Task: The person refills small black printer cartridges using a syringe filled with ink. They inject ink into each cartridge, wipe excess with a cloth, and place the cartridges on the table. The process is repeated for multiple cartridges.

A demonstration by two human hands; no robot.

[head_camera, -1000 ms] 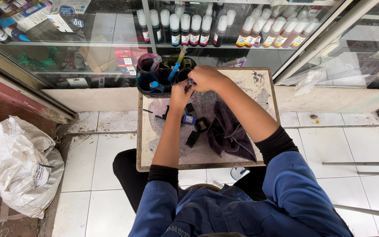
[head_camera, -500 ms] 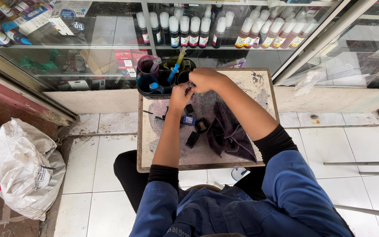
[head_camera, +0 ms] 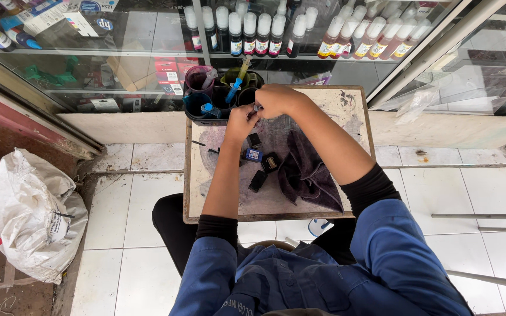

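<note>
My left hand (head_camera: 239, 123) and my right hand (head_camera: 277, 99) meet over the far part of a small stained board (head_camera: 346, 111) on my lap. Together they pinch a small dark object between the fingers; what it is I cannot tell. Below the hands lie small black ink cartridges (head_camera: 259, 180), one with a blue label (head_camera: 253, 154). A dark purple cloth (head_camera: 308, 174) is crumpled beside them. Just beyond the hands stand dark cups (head_camera: 199, 102) with syringes, one blue-tipped (head_camera: 235, 88).
A glass display case (head_camera: 147, 52) with rows of ink bottles (head_camera: 265, 32) stands behind the board. A white sack (head_camera: 33, 213) lies on the tiled floor at left. Metal chair legs (head_camera: 487, 219) show at right.
</note>
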